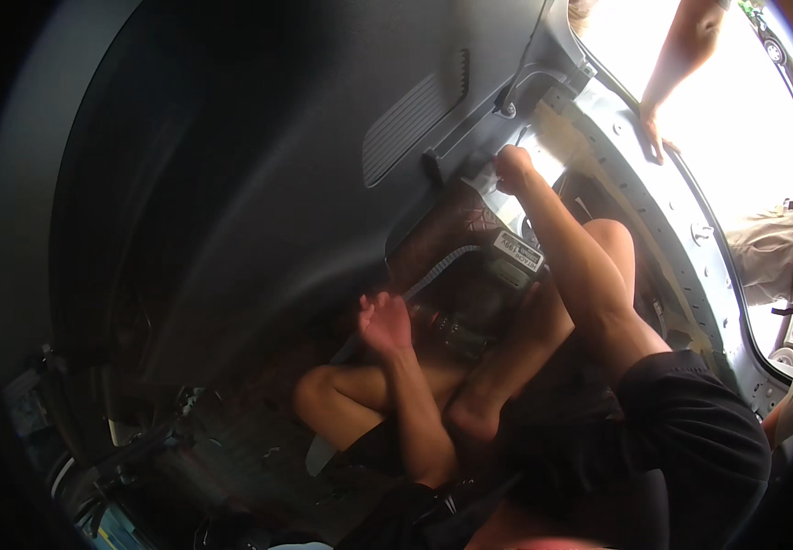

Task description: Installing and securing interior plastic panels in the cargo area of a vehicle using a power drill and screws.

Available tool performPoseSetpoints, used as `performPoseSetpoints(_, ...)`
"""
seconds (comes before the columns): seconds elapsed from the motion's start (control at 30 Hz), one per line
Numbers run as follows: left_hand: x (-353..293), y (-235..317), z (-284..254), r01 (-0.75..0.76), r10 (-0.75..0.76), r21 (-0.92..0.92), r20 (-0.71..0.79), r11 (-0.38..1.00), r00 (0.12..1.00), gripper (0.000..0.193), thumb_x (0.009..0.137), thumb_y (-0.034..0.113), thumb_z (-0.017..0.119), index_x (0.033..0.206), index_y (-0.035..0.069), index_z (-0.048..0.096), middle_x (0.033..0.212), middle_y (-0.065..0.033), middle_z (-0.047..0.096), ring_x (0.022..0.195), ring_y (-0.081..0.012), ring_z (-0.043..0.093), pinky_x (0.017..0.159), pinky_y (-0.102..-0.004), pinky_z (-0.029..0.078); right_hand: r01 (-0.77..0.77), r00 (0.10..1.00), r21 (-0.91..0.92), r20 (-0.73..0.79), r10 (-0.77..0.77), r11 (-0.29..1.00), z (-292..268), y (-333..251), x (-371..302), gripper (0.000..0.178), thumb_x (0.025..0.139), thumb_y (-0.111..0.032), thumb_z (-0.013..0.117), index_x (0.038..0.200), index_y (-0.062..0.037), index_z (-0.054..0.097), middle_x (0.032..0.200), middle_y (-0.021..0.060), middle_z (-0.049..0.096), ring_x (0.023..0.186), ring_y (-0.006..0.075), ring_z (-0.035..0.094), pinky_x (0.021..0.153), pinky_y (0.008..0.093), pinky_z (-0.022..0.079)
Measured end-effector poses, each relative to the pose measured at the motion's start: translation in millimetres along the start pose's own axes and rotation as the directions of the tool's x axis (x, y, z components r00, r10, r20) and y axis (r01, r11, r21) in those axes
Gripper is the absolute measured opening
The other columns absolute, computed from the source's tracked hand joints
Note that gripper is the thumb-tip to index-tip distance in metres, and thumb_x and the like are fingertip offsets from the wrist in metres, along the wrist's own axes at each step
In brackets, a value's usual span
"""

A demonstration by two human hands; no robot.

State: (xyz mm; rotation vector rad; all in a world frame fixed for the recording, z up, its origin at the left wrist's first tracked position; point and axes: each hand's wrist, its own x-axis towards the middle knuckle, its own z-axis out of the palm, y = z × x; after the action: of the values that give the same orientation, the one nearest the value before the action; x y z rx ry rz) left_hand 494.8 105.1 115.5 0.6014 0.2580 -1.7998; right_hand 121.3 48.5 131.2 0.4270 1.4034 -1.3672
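Observation:
My right hand [513, 170] is closed at the edge of the large dark grey trim panel [268, 174], next to a bright metal area of the car body. What its fingers hold is hidden. My left hand [384, 323] is raised above my bent legs, its fingers loosely apart and nothing in them. Between the two hands, in shadow by my leg, is a dark tool [483, 307] that looks like a cordless drill, with a white label [517, 249] on its thick end. A ribbed grey hose or strip [442, 264] runs beside it.
Bare metal framing [689, 220] borders the opening on my right. Another person's hand [657, 137] rests on that frame, and someone in beige trousers [767, 261] stands outside. A slotted vent [415, 124] is set in the panel. Loose bits lie on the dark floor [250, 449].

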Motion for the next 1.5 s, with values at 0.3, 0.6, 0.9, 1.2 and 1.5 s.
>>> performPoseSetpoints(0.3, -4, -2, 6, -0.033, 0.033, 0.008, -0.018, 0.999, 0.999, 0.026, 0.069, -0.002, 0.055, 0.093, 0.007, 0.058, 0.071, -0.0017, 0.044, 0.071, -0.0161, 0.046, 0.059, -0.0309, 0.033, -0.038, 0.993, 0.087, 0.118, 0.028, 0.995, -6, 7, 11, 0.028, 0.095, -0.026, 0.057, 0.073, -0.0167, 0.042, 0.053, -0.0057, 0.026, 0.041, 0.0117, 0.025, 0.04, 0.0298, 0.019)
performPoseSetpoints(0.6, -6, -3, 10, -0.128, 0.145, 0.114, -0.155, 0.985, 0.977, 0.031, 0.066, -0.004, 0.055, 0.096, 0.006, 0.055, 0.074, -0.0002, 0.045, 0.066, -0.0151, 0.045, 0.057, -0.029, 0.033, 0.132, 0.99, -0.007, 0.052, -0.131, 0.991, -8, 26, 22, 0.03, 0.092, -0.018, 0.062, 0.067, -0.0165, 0.045, 0.051, -0.0048, 0.03, 0.041, 0.0112, 0.029, 0.039, 0.0293, 0.025)
performPoseSetpoints(0.9, -2, -7, 5, -0.119, 0.115, -0.053, -0.066, 0.991, 0.991, 0.031, 0.065, -0.006, 0.054, 0.093, 0.006, 0.057, 0.076, 0.0012, 0.048, 0.064, -0.0132, 0.044, 0.056, -0.0278, 0.033, 0.367, 0.929, -0.633, 0.206, -0.309, 0.681, -22, 5, -119, 0.043, 0.099, -0.036, 0.046, 0.108, 0.0049, 0.057, 0.058, 0.0024, 0.048, 0.044, 0.0111, 0.045, 0.043, 0.0266, 0.038)
performPoseSetpoints(1.2, -2, -1, 4, -0.081, 0.067, -0.098, -0.139, 0.992, 0.988, 0.029, 0.061, -0.003, 0.05, 0.088, 0.007, 0.052, 0.071, 0.0011, 0.038, 0.061, -0.0145, 0.04, 0.055, -0.0282, 0.031, 0.78, 0.063, -0.093, 0.996, -0.07, -0.619, 4, 168, -152, 0.023, 0.079, -0.015, 0.062, 0.09, 0.0054, 0.062, 0.085, 0.0188, 0.06, 0.069, 0.0333, 0.061, 0.06, 0.0407, 0.049)
performPoseSetpoints(1.5, -1, 3, 4, -0.03, 0.025, -0.144, -0.041, 0.989, 0.999, 0.023, 0.057, -0.004, 0.047, 0.074, 0.01, 0.041, 0.07, 0.001, 0.035, 0.06, -0.0142, 0.038, 0.055, -0.0268, 0.031, 0.885, 0.345, -0.328, 0.938, -0.007, -0.33, 33, 190, -117, 0.02, 0.078, -0.004, 0.056, 0.096, 0.0022, 0.064, 0.092, 0.0239, 0.063, 0.084, 0.0414, 0.064, 0.07, 0.0449, 0.054)
